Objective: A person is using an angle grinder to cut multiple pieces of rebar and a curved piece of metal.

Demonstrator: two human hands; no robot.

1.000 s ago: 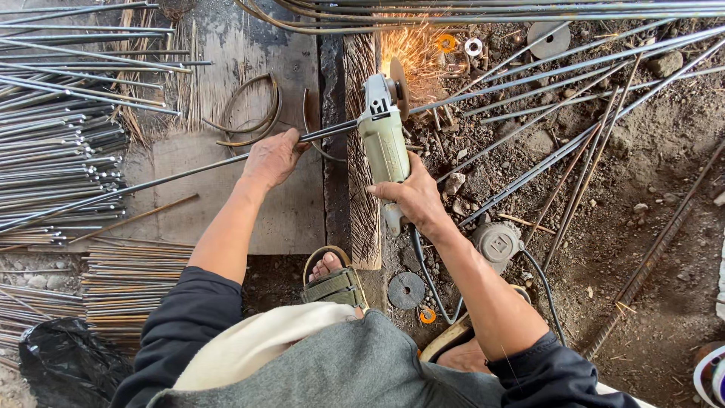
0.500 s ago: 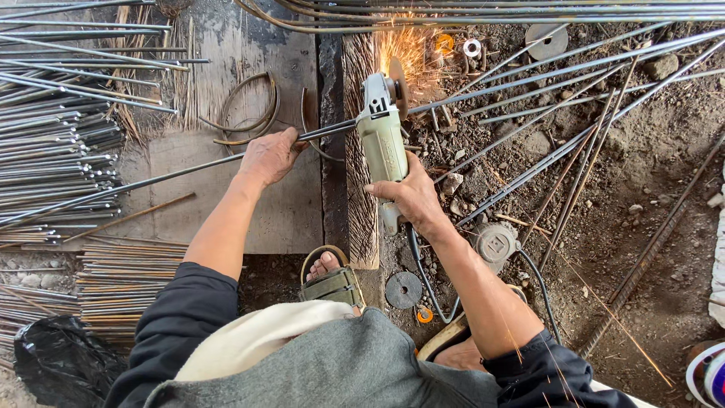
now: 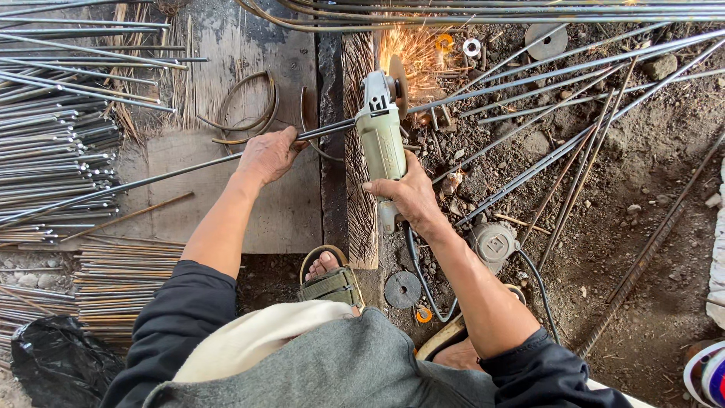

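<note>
The right hand [image 3: 408, 198] kept gripping the green grinder [image 3: 381, 143], sparks [image 3: 411, 53] still flying far; the left hand [image 3: 268, 155] stayed clamped around the steel rod [image 3: 151, 180], so cutting continued.

Long thin steel rod [image 3: 174, 175] runs from the left edge of the ground across the flat wooden board [image 3: 279, 215] to the upright-grained timber block [image 3: 361, 151] at centre. Left hand [image 3: 266, 153] sits on the rod over the board; right hand [image 3: 408, 195] sits right of the block, on the pale green angle grinder [image 3: 381, 143], whose disc meets the rod at the block's far end. Stacked thin steel rods [image 3: 53, 128] lie along the left edge. Loose long steel bars [image 3: 544, 128] cross the dirt at right. Flat round grinding disc [image 3: 402, 289] lies near the sandalled foot [image 3: 328, 276], at the block's near end.
</note>
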